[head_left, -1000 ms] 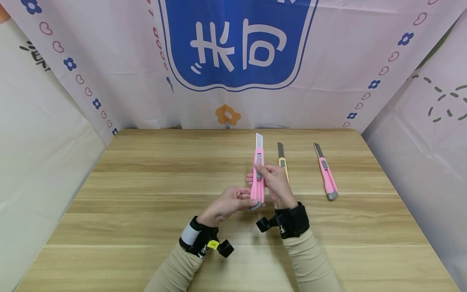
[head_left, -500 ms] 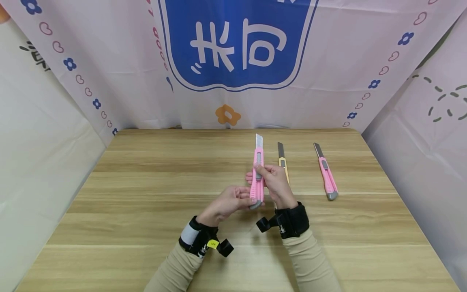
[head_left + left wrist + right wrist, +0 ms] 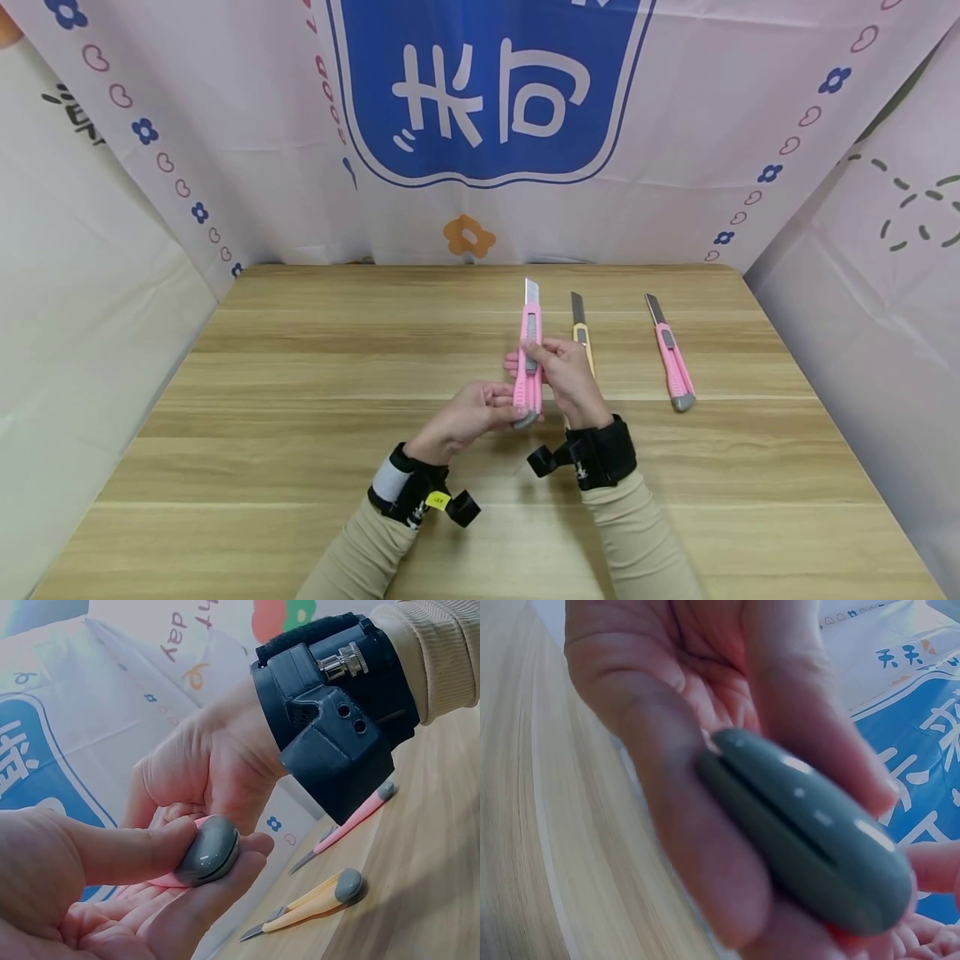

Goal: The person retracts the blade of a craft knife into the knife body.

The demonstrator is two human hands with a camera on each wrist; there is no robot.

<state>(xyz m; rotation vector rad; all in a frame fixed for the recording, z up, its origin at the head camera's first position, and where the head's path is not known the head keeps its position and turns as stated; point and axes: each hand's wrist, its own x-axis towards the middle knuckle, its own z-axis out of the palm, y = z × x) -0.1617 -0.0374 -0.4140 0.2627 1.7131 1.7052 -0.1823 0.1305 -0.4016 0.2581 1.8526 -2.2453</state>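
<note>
– Beyond the far edge of the wooden table [image 3: 262, 467], notice pale cloth [image 3: 285, 200] with a blue panel [image 3: 491, 75] and an orange flower [image 3: 468, 236]. And nearer?

– Look just right of the middle: see a pink cutter [image 3: 528, 387] lifted above the table, with its pale blade [image 3: 532, 292] out and pointing far, and its grey end cap [image 3: 206, 851] turned near.

– Held how?

– With both hands. For the left hand [image 3: 465, 417], count a pinch at the grey end cap, with thumb on top and fingers underneath. For the right hand [image 3: 570, 375], count a clasp higher up the body, with thumb on the grey slider [image 3: 531, 362] and fingers wrapped behind. Call both grips clamped on the same cutter.

– And farther right?

– Spot a yellow cutter [image 3: 581, 333] lying just right of the held one, partly hidden by the right hand in the head view. Then, well apart to the right, spot another pink cutter [image 3: 675, 367], lying slightly slanted, with blade toward the far side and grey end toward the near.

– And on the wrists?

– Find black straps [image 3: 600, 454] next to beige sleeves [image 3: 637, 533], with a yellow tag [image 3: 438, 501] on the left one.
</note>
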